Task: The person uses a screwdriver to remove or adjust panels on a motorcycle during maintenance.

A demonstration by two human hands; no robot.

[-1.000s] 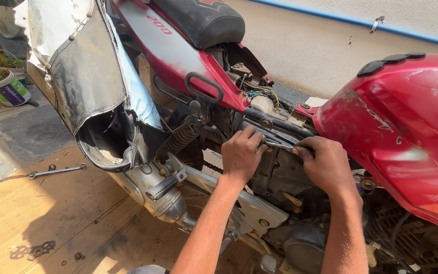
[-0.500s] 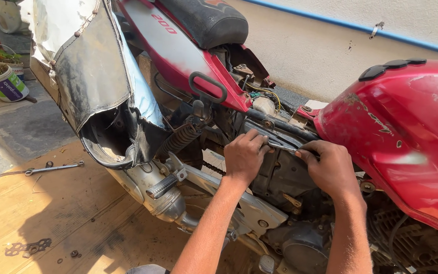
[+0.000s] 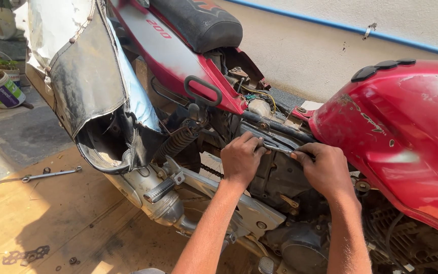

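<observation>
While two bare hands work at the middle of a red motorcycle frame (image 3: 178, 61), a single slim metal tool (image 3: 279, 148) with a steel shaft runs between them, its long axis close to level and tilted slightly down toward the right, one end pointing left at the black frame tube (image 3: 280, 129) under the seat, the other toward the one red fuel tank (image 3: 406, 132). It sits just below that tube, above the dark engine side casing (image 3: 280, 177). The left hand (image 3: 242, 160) is curled with its fingers pressed on the tool's left end; whether it fully clasps the shaft I cannot tell. The right hand (image 3: 325, 170) is closed around the tool's right end. One black seat (image 3: 198, 23) sits above, one coiled rear spring (image 3: 178, 142) to the left, and one long silver spanner (image 3: 51, 175) lies on the wooden board (image 3: 51, 223), well apart from both hands.
</observation>
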